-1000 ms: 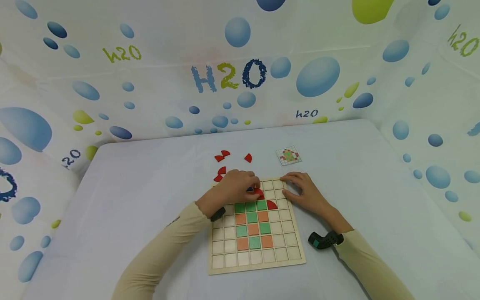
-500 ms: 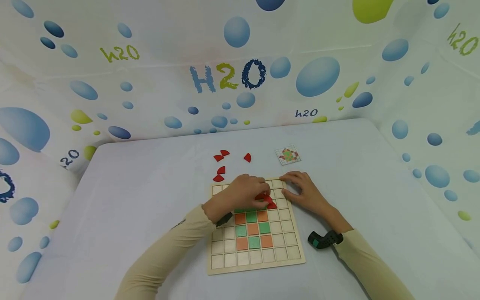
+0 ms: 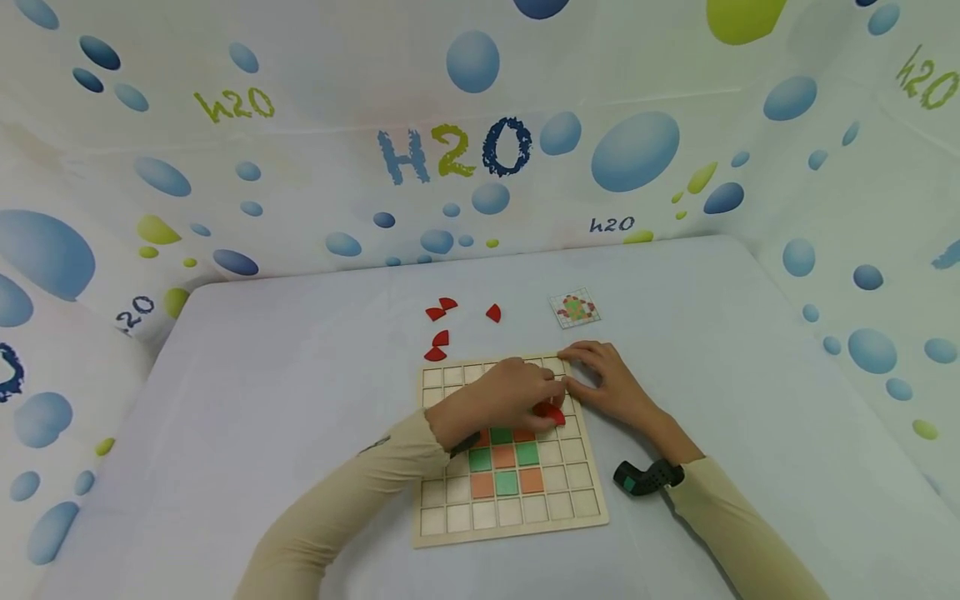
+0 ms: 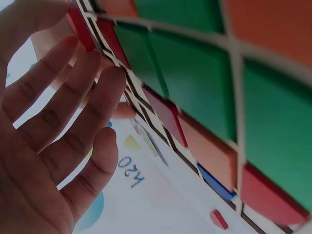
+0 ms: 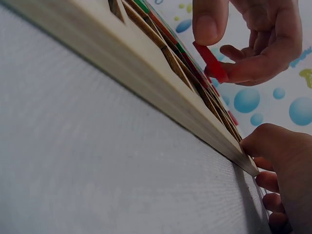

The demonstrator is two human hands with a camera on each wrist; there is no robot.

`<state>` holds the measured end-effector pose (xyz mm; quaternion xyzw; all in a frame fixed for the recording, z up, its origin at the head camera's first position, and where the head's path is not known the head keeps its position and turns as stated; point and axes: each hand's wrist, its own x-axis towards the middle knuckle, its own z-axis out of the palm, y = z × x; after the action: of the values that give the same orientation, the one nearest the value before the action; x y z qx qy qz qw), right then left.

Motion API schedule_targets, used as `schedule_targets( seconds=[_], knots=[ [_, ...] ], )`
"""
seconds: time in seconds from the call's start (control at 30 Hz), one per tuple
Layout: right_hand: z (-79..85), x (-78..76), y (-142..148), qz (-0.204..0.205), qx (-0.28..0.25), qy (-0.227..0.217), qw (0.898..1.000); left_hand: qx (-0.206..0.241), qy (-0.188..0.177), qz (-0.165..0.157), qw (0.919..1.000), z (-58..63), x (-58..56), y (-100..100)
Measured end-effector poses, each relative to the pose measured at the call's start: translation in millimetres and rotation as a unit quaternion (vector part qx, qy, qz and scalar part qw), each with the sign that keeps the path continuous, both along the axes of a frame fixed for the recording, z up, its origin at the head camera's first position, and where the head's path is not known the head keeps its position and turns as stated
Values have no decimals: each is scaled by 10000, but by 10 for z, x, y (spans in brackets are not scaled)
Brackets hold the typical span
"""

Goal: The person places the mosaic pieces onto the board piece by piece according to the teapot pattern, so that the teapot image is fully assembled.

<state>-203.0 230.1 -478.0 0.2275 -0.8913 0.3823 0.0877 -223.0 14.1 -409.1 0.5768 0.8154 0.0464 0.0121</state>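
Between thumb and fingertips my left hand (image 3: pixel 510 396) pinches a red quarter-circle tile (image 3: pixel 555 414) over the upper right of a wooden grid board (image 3: pixel 498 518). In the right wrist view that red tile (image 5: pixel 212 63) is held tilted, just above the grid. My right hand (image 3: pixel 611 383) rests against the board's upper right corner, one finger at the corner and the thumb on the right edge. Green tiles (image 3: pixel 528 453) and orange tiles (image 3: pixel 505 455) fill the middle cells. The left hand hides part of the upper rows; a blue piece (image 4: pixel 217 181) shows there in the left wrist view.
Beyond the board lie several loose red quarter-circle tiles (image 3: pixel 435 355), and a single red tile (image 3: pixel 493 313) to their right. A small pattern card (image 3: pixel 575 308) lies at the back right. A printed curtain (image 3: pixel 315 167) stands behind the white table (image 3: pixel 300 375).
My left hand has moved right and slightly nearer across the board with the red tile in its grip. The right hand has stayed at the board's corner.
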Motion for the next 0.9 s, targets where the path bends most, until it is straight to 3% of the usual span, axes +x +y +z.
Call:
schedule_targets(
  seconds=[0.3, 0.9],
  knots=[
    [-9, -6, 4, -20, 78, 3, 10000, -411, -58, -56, 9991, 0, 88, 119],
    [-65, 14, -9, -37, -13, 98, 9999, -515, -284, -104, 9982, -21, 108, 129]
  ],
)
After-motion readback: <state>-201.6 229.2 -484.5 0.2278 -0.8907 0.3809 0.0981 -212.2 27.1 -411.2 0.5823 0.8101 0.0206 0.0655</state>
